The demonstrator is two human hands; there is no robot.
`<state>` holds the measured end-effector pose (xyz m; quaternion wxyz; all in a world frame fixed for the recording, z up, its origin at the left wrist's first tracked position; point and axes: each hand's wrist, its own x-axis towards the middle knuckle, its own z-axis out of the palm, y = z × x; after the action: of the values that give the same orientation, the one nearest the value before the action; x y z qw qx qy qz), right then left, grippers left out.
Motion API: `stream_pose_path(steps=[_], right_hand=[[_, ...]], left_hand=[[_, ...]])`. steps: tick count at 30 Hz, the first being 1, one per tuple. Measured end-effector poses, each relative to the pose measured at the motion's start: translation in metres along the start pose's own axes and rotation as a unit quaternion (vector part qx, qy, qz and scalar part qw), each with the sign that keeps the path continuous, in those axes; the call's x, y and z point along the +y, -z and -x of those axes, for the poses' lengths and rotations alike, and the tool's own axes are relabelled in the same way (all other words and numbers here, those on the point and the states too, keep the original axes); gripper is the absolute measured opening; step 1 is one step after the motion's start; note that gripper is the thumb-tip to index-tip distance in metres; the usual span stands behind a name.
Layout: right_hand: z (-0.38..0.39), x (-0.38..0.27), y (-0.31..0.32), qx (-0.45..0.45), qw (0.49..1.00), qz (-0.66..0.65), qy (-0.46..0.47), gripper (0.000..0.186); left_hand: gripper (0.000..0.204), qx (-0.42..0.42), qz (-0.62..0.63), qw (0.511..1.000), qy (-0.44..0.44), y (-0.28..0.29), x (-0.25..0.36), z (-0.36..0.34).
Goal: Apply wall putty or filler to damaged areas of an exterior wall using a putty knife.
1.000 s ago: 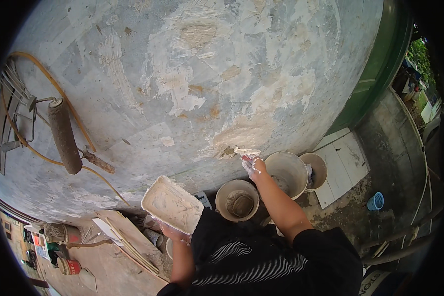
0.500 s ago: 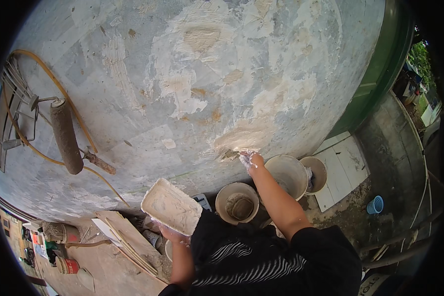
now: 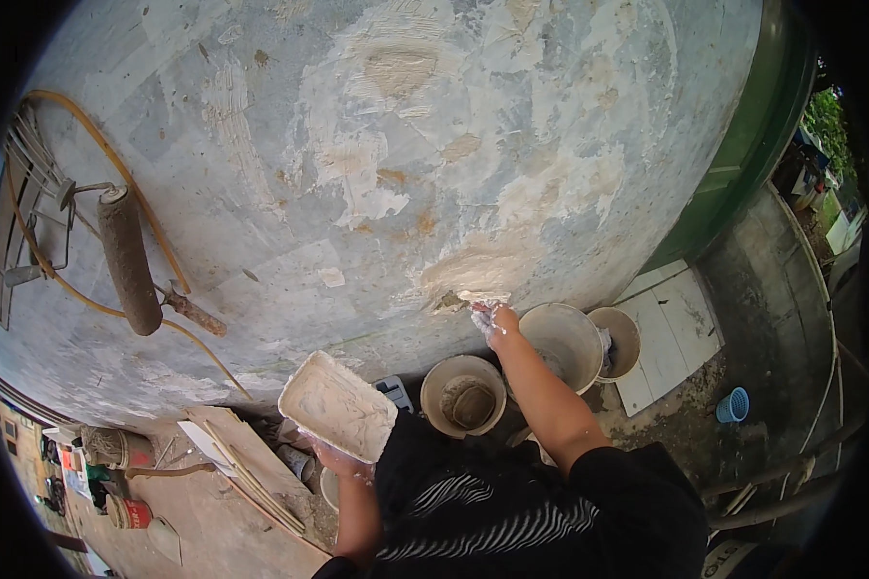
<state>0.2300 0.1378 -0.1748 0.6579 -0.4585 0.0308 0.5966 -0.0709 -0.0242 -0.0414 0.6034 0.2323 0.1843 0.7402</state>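
A patched, mottled wall (image 3: 290,154) fills the upper view. My right hand (image 3: 492,323), smeared with white paste, grips a putty knife (image 3: 483,295) against a cream patch of plaster (image 3: 483,265), beside a small dark rough hollow (image 3: 446,301). Lower left of it, my left hand (image 3: 343,458) holds a rectangular tray (image 3: 299,374) of cream putty from underneath, close to my dark shirt. Most of the knife's handle is hidden in my fingers.
Buckets (image 3: 560,323) stand along the wall's foot, near white boards (image 3: 661,352) and a small blue basket (image 3: 732,405). A roller (image 3: 130,265) and yellow hose (image 3: 77,106) hang at left. Wooden planks (image 3: 251,482) lie lower left. A green door (image 3: 729,183) is at right.
My right hand and knife have shifted slightly at the same patch, with less of the handle showing than at first. The tray in my left hand sits slightly lower in the picture.
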Motion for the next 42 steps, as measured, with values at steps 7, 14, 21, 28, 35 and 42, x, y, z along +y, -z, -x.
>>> stream_pose_path(steps=[7, 14, 21, 28, 35, 42], right_hand=[[0.014, -0.005, 0.009, -0.041, 0.998, -0.020, 0.048, 0.018], [-0.034, 0.004, 0.070, 0.062, 0.998, -0.011, -0.005, 0.018], [-0.024, -0.013, 0.018, 0.046, 0.998, 0.032, 0.004, 0.014], [-0.004, -0.023, 0.023, -0.004, 0.999, -0.023, 0.032, 0.010], [-0.022, -0.006, 0.037, 0.031, 0.999, 0.035, -0.013, 0.011], [-0.051, -0.031, 0.006, 0.022, 1.000, -0.019, 0.008, 0.016]], left_hand=[[0.061, 0.011, -0.138, 0.989, -0.047, 0.007, 0.003, 0.004], [0.059, -0.072, -0.229, 0.967, -0.089, 0.002, -0.002, 0.000], [0.058, 0.013, -0.057, 0.998, -0.024, -0.005, -0.001, 0.005], [0.062, -0.029, -0.005, 1.000, -0.006, -0.011, -0.002, 0.004], [0.060, 0.008, -0.034, 0.999, -0.011, -0.019, -0.004, 0.004], [0.063, 0.033, -0.030, 0.999, 0.000, -0.008, -0.002, 0.004]])
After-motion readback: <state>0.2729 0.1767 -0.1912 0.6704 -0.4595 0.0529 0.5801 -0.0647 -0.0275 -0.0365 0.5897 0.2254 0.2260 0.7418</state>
